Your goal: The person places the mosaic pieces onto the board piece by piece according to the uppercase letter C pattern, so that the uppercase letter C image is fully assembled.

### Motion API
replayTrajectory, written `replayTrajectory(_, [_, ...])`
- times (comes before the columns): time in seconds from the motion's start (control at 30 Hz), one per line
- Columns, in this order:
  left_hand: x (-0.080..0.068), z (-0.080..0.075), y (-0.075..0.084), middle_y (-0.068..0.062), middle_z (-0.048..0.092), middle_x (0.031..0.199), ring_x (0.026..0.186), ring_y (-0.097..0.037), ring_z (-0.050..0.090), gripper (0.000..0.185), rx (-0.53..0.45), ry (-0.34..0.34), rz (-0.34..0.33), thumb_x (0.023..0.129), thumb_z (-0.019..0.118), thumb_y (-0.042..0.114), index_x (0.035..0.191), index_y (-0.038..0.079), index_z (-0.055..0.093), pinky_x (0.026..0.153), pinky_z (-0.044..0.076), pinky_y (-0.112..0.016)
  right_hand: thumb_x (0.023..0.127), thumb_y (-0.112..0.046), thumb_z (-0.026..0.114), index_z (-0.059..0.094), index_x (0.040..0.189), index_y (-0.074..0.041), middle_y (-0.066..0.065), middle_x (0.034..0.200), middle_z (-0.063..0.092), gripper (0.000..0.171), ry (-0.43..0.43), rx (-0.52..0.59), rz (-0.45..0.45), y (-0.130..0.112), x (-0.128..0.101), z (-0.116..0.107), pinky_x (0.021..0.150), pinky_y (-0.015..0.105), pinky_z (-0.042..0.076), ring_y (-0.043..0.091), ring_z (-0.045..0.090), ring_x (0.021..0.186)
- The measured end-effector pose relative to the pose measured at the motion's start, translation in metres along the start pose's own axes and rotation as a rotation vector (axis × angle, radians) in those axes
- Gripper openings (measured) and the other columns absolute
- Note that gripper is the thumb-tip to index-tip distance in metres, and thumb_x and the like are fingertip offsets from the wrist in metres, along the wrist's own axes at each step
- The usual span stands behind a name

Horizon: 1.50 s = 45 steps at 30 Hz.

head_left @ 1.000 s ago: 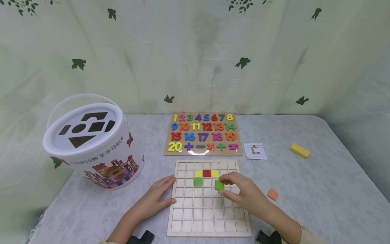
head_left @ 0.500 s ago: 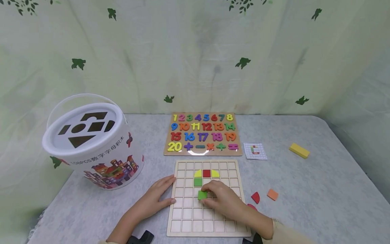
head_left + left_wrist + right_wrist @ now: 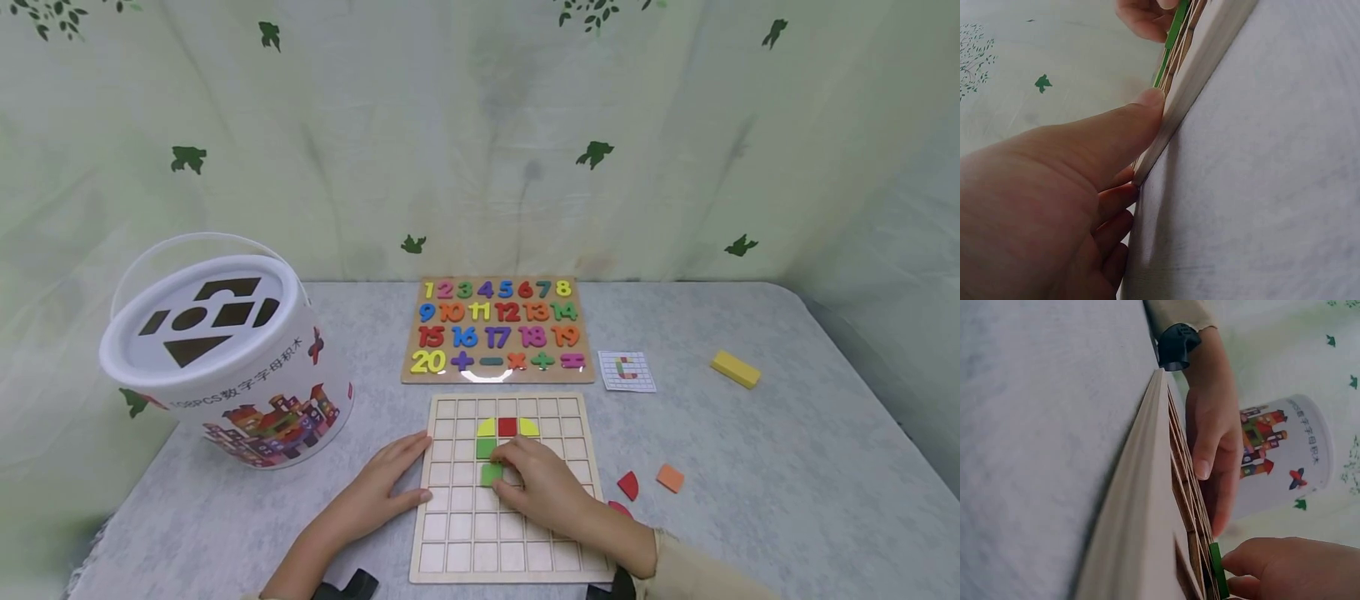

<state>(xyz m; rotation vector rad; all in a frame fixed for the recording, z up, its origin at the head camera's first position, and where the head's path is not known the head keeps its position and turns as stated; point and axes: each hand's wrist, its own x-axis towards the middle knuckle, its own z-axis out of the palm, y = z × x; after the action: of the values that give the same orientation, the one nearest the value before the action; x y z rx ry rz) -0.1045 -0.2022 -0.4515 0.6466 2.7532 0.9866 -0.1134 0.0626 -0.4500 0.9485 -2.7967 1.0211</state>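
Green tile (image 3: 491, 475) sits over the grid board (image 3: 486, 556) just below the set green square (image 3: 486, 448), pinched between right hand (image 3: 543, 487) thumb and fingertips, probably to line it up with a cell; left hand (image 3: 386, 479) lies unclenched, relaxed fingers against the board's left edge, apparently so it won't slide. Wrist views give the tile side-on, standing proud of the board, hard to judge from above; only head view has the printed card (image 3: 627, 372) beyond, likely kept in easy sight.
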Motion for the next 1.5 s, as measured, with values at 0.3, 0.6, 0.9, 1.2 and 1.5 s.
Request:
replayTrajectory(0.3, [0.0,0.001,0.001,-0.006,0.032,0.141,0.128,-0.029,0.027,0.072,0.003,0.002,0.008,0.081,0.063,0.042,0.139,0.011,0.035,0.099,0.026,-0.051,0.084,-0.028,0.065,0.064,0.101,-0.017,-0.01,0.09,0.054,0.02,0.034,-0.033,-0.029,0.0,0.002,0.001,0.064,0.019,0.04,0.004,0.044,0.074])
replayTrajectory(0.6, [-0.001,0.0,0.002,-0.007,0.033,0.141,0.128,-0.029,0.027,0.071,-0.007,0.002,0.005,0.081,0.064,0.041,0.139,0.011,0.035,0.099,0.026,-0.052,0.083,-0.031,0.065,0.064,0.105,-0.017,-0.011,0.088,0.052,0.026,-0.058,-0.015,0.006,-0.003,0.001,-0.004,0.061,0.019,0.037,0.005,0.042,0.072])
replayTrajectory(0.9, [-0.002,0.001,0.001,-0.009,0.033,0.14,0.127,-0.031,0.027,0.071,0.0,0.016,0.023,0.082,0.063,0.041,0.139,0.009,0.035,0.098,0.027,-0.053,0.086,-0.032,0.061,0.054,0.122,-0.015,-0.01,0.117,0.05,0.04,-0.135,0.157,0.054,-0.002,-0.026,-0.046,0.084,0.03,0.045,0.011,0.051,0.102])
replayTrajectory(1.2, [-0.001,0.0,0.003,-0.007,0.033,0.141,0.128,-0.029,0.027,0.072,0.008,0.009,-0.002,0.08,0.064,0.041,0.139,0.011,0.036,0.099,0.026,-0.051,0.08,-0.024,0.069,0.056,0.118,-0.017,-0.014,0.116,0.05,0.041,-0.03,0.127,0.109,0.02,-0.069,-0.086,0.079,0.032,0.048,0.012,0.053,0.1])
replayTrajectory(1.5, [-0.002,0.0,0.003,-0.009,0.034,0.14,0.127,-0.033,0.028,0.071,0.018,0.021,0.028,0.082,0.06,0.045,0.139,0.009,0.036,0.097,0.027,-0.054,0.079,-0.026,0.069,0.059,0.112,-0.011,-0.008,0.098,0.056,0.037,-0.101,0.124,0.037,0.048,-0.102,-0.091,0.069,0.022,0.046,0.007,0.049,0.082])
